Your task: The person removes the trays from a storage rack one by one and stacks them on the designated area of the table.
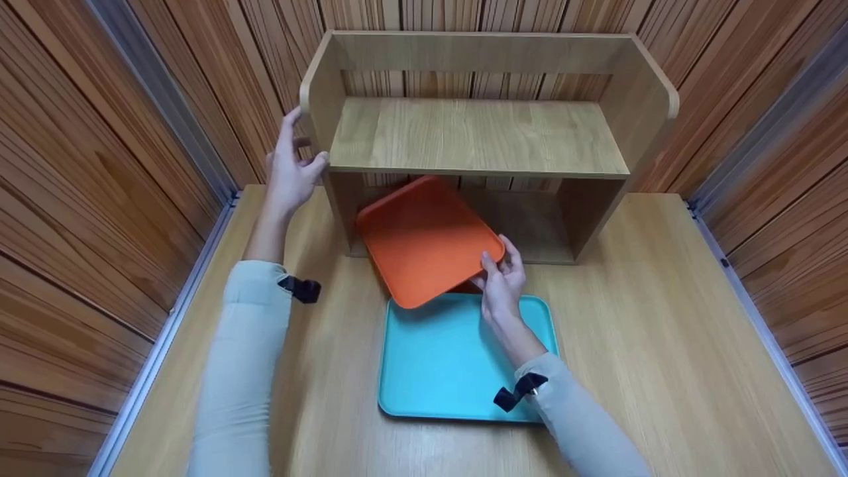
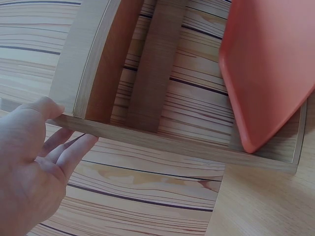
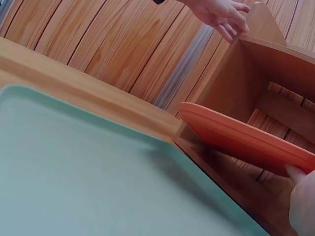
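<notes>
An orange tray (image 1: 430, 242) is tilted in front of the lower opening of a wooden shelf (image 1: 480, 136). My right hand (image 1: 503, 285) grips the tray by its right corner, thumb on the upper face. The left hand (image 1: 295, 169) holds the front edge of the shelf's left side panel, with the thumb on one side and fingers on the other, as the left wrist view shows of the panel (image 2: 162, 142). Flat on the table lies a turquoise tray (image 1: 457, 358), beneath my right forearm and partly hidden by it.
The shelf stands at the back of a wooden table (image 1: 662, 344). Its upper board (image 1: 477, 136) is bare. Wood-panelled walls (image 1: 86, 199) enclose the table on the left, back and right, with metal strips (image 1: 179, 291) along the side edges.
</notes>
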Tool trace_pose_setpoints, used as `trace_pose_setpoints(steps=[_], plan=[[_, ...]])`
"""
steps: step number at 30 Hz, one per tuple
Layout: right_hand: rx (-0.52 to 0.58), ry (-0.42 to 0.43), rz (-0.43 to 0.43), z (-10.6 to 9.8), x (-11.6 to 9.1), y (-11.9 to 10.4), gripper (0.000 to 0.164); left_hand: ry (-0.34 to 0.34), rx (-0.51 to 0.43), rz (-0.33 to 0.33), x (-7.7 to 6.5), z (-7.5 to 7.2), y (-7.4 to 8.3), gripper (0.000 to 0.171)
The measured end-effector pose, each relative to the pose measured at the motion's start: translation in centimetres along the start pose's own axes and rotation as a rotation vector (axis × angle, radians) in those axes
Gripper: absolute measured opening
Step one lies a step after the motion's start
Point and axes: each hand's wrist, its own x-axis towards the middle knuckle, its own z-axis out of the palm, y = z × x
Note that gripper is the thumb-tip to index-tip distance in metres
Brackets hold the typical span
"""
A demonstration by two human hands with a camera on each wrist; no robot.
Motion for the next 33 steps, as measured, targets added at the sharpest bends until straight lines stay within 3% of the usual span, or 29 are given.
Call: trace_pose_setpoints(steps=[14,23,33], plan=[[0.000,-0.017,0.001,-2.7,0.8,-1.8,0.052,0.026,0.018,0.035,0.2,0.0,-0.2,0.079],[-0.068,-0.045,0.065,-5.1,1.6,-3.2,0.050,0.010,-0.007,0.017,0.1,0.2,-0.1,0.079],[-0.059,-0.085,0.180,-7.9,2.9,-4.8,0.052,0.020,0.003,0.033,0.2,0.1,-0.3,0.079]])
